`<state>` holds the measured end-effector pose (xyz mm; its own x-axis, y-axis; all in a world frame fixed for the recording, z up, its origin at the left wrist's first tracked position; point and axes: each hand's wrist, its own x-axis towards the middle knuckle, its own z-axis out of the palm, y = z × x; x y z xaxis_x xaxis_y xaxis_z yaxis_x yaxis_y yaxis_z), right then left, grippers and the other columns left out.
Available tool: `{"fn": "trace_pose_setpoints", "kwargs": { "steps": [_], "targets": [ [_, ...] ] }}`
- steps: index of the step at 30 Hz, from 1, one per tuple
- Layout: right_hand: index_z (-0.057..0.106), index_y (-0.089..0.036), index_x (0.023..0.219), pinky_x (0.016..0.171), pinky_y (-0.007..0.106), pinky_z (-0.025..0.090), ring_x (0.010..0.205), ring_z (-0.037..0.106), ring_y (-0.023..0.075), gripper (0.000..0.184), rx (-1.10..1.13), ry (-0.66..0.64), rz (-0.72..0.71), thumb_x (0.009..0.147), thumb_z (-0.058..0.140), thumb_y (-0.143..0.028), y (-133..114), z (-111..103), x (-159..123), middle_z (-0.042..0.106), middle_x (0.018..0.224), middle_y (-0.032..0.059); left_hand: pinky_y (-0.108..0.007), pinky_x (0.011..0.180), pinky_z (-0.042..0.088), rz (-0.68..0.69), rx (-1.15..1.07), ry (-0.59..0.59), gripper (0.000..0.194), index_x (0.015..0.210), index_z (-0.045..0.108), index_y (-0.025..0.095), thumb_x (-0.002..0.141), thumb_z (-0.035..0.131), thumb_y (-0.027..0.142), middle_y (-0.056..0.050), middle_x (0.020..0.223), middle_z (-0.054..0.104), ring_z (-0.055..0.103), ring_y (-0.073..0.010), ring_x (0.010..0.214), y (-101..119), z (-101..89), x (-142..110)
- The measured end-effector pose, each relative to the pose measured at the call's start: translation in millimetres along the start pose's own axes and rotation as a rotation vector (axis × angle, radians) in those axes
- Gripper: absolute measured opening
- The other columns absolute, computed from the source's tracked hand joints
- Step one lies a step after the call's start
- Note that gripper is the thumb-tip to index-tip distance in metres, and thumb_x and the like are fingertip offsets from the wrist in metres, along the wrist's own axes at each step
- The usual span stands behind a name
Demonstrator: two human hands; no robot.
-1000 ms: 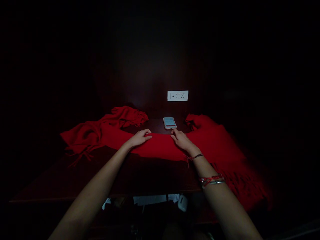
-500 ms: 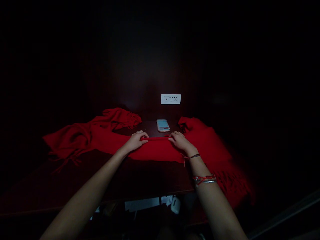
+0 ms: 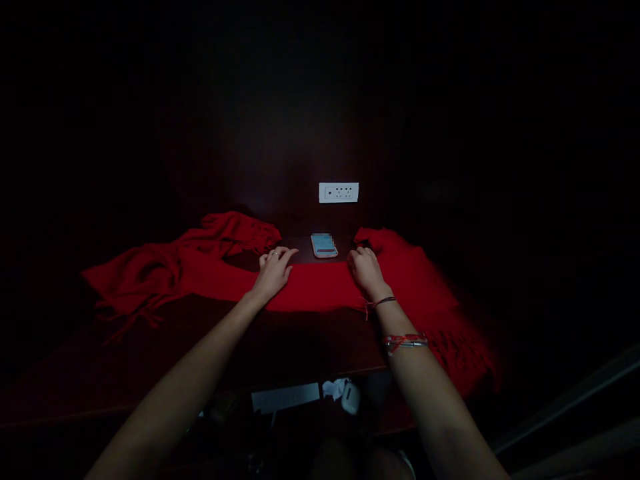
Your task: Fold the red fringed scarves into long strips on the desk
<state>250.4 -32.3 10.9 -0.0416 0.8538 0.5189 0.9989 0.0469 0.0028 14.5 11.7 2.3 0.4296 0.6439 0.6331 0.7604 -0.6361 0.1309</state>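
A red fringed scarf (image 3: 320, 287) stretches across the dark tabletop, its middle a narrow flat band and its two ends bunched at the sides. My left hand (image 3: 274, 272) rests on the band's left part, thumb and fingers apart, fingertips at the far edge. At the band's right, my right hand (image 3: 365, 268) has its fingers curled down over the scarf's far edge; the fingertips are partly hidden. Just beyond the band, between both hands, lies a phone (image 3: 325, 246) with a lit screen.
A white wall socket (image 3: 339, 193) is set in the dark back panel behind the phone. Below the table's front edge I see a pale flat sheet (image 3: 285, 398), crumpled white paper (image 3: 334, 388) and a rounded white object (image 3: 351, 398). The surroundings are very dark.
My left hand has let go of the scarf's far edge and spread its fingers. My right hand has shifted slightly right. The ridge along the band's far edge now lies flatter.
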Motion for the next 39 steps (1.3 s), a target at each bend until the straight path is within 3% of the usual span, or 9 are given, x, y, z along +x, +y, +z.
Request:
{"fn": "trace_pose_setpoints", "kwargs": {
  "steps": [2,4,8,14,19,25,28,32,39],
  "targets": [
    [0.055,-0.011,0.092,0.082,0.032,0.028,0.090,0.042,0.0214,0.023,0.028,0.016,-0.016,0.077,0.040,-0.017,-4,2,-2,0.051,0.095,0.0128,-0.036,0.082,0.030,0.063,0.012,-0.068,0.030,0.106,0.045,0.020,0.076,0.043,0.023,-0.008,0.107,0.044,0.040,-0.0216,0.099,4,-4.3,-2],
    [0.054,-0.012,0.095,0.082,0.030,0.029,0.092,0.041,0.0193,0.024,0.132,0.022,-0.103,0.075,0.043,-0.017,-11,1,-4,0.050,0.098,0.0107,-0.030,0.077,0.034,0.206,-0.070,-0.264,0.024,0.097,0.050,0.019,0.077,0.043,0.030,-0.006,0.095,0.049,0.045,-0.0181,0.089,7,-12.4,-7],
    [0.058,-0.014,0.086,0.073,0.022,0.034,0.079,0.047,0.0117,0.019,0.428,-0.166,-0.368,0.076,0.043,-0.021,-28,-6,-9,0.056,0.086,0.0042,-0.023,0.069,0.037,0.407,-0.177,-0.606,0.023,0.087,0.052,0.019,0.070,0.051,0.034,-0.001,0.078,0.052,0.048,-0.0142,0.074,11,-28.4,-20],
    [0.060,-0.014,0.083,0.057,0.019,0.035,0.062,0.049,0.0092,0.032,0.591,-0.490,-0.539,0.066,0.056,-0.041,-43,-7,-15,0.058,0.072,0.0013,-0.022,0.066,0.036,0.413,-0.054,-0.621,0.019,0.075,0.053,0.018,0.060,0.046,0.008,-0.002,0.074,0.054,0.049,-0.0144,0.072,7,-31.0,-22],
    [0.059,-0.014,0.091,0.064,0.022,0.036,0.072,0.050,0.0141,0.047,0.502,-0.412,-0.629,0.058,0.060,-0.048,-49,-6,-18,0.057,0.084,0.0056,-0.022,0.069,0.036,0.402,-0.034,-0.541,0.017,0.081,0.054,0.017,0.067,0.046,0.011,-0.002,0.077,0.055,0.050,-0.0137,0.073,2,-36.6,-18],
    [0.062,-0.014,0.079,0.063,0.021,0.033,0.067,0.049,0.0118,0.014,0.413,-0.285,-0.584,0.073,0.050,-0.019,-52,-7,-15,0.059,0.074,0.0050,-0.022,0.070,0.036,0.391,-0.011,-0.440,0.013,0.082,0.054,0.017,0.078,0.042,0.018,-0.003,0.078,0.055,0.049,-0.0135,0.075,-4,-38.0,-16],
    [0.062,-0.013,0.074,0.059,0.020,0.032,0.062,0.048,0.0108,0.012,0.415,-0.234,-0.493,0.072,0.052,-0.020,-53,-7,-14,0.059,0.068,0.0046,-0.022,0.068,0.035,0.362,-0.038,-0.417,0.010,0.078,0.054,0.017,0.077,0.046,0.021,-0.002,0.076,0.053,0.048,-0.0127,0.073,-4,-34.4,-16],
    [0.063,-0.013,0.079,0.055,0.019,0.032,0.056,0.048,0.0090,0.020,0.512,-0.327,-0.506,0.075,0.049,-0.027,-55,-10,-16,0.061,0.067,0.0034,-0.020,0.063,0.035,0.336,-0.102,-0.475,0.010,0.075,0.053,0.015,0.074,0.050,0.025,-0.001,0.071,0.051,0.046,-0.0111,0.067,-1,-34.4,-17],
    [0.063,-0.011,0.078,0.058,0.017,0.033,0.060,0.050,0.0082,0.016,0.588,-0.443,-0.531,0.071,0.049,-0.014,-55,-9,-16,0.062,0.071,0.0034,-0.020,0.074,0.034,0.309,-0.320,-0.629,0.029,0.062,0.056,0.014,0.077,0.043,0.035,-0.003,0.083,0.054,0.048,-0.0111,0.080,-6,-39.6,-18]
  ]
}}
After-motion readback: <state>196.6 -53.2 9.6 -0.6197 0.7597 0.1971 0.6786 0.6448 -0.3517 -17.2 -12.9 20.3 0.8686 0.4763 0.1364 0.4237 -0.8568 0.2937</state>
